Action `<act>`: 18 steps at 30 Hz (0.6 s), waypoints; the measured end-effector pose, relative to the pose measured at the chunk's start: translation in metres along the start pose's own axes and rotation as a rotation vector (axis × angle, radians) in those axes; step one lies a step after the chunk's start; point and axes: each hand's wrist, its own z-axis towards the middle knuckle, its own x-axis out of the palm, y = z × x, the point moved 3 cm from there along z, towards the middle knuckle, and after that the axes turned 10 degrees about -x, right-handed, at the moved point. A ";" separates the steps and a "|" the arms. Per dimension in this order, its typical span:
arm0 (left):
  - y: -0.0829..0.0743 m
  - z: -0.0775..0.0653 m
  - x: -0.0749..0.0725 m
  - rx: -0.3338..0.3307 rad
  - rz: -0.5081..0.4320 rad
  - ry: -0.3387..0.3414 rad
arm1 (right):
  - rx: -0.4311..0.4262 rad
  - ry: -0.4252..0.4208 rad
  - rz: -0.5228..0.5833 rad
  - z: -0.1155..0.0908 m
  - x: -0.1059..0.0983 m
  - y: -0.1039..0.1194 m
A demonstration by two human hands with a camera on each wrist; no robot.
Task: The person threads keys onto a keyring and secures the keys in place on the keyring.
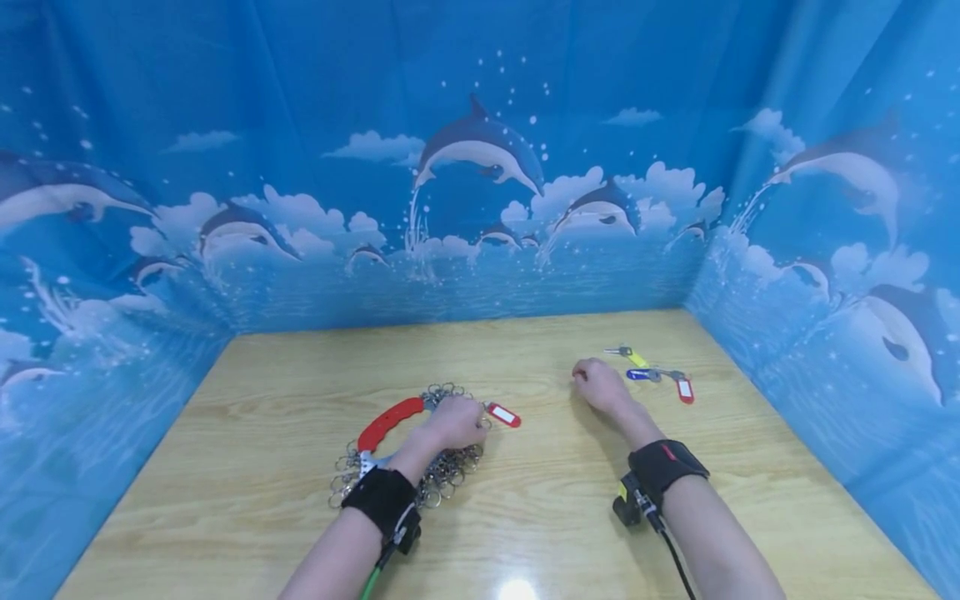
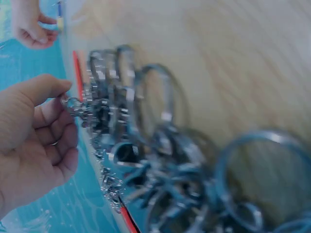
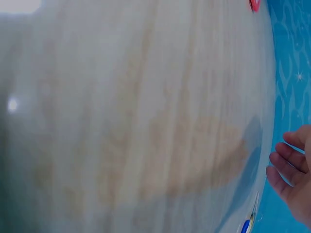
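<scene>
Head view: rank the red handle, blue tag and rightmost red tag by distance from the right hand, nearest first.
From the right hand:
1. Blue tag, just to its right.
2. Rightmost red tag, farther right, past the blue one.
3. Red handle, well to the left, beyond the left hand.

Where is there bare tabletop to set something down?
Between the right hand and the red tag beside the left hand; left of the red handle; and behind that handle to the dolphin curtain. It's crowded around the left hand, with small metal rings, and right of the right hand, with yellow, blue and red key tags.
</scene>
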 end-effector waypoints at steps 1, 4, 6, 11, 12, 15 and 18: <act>0.000 0.000 -0.001 0.001 -0.006 0.007 | 0.000 -0.003 -0.009 0.000 -0.002 -0.003; 0.001 -0.002 -0.005 -0.014 -0.057 0.031 | 0.008 -0.018 -0.049 0.002 -0.008 -0.012; 0.002 -0.004 -0.009 -0.022 -0.078 0.036 | 0.003 -0.029 -0.074 0.004 -0.013 -0.019; 0.003 -0.008 -0.015 0.001 -0.084 0.012 | 0.022 -0.059 -0.134 0.005 -0.022 -0.037; 0.004 -0.009 -0.016 0.003 -0.076 0.006 | 0.032 -0.065 -0.148 0.006 -0.024 -0.041; 0.006 -0.010 -0.016 -0.002 -0.080 -0.006 | 0.075 -0.052 -0.179 0.008 -0.030 -0.050; 0.007 -0.009 -0.016 -0.001 -0.056 -0.017 | 0.125 -0.007 -0.193 0.009 -0.036 -0.062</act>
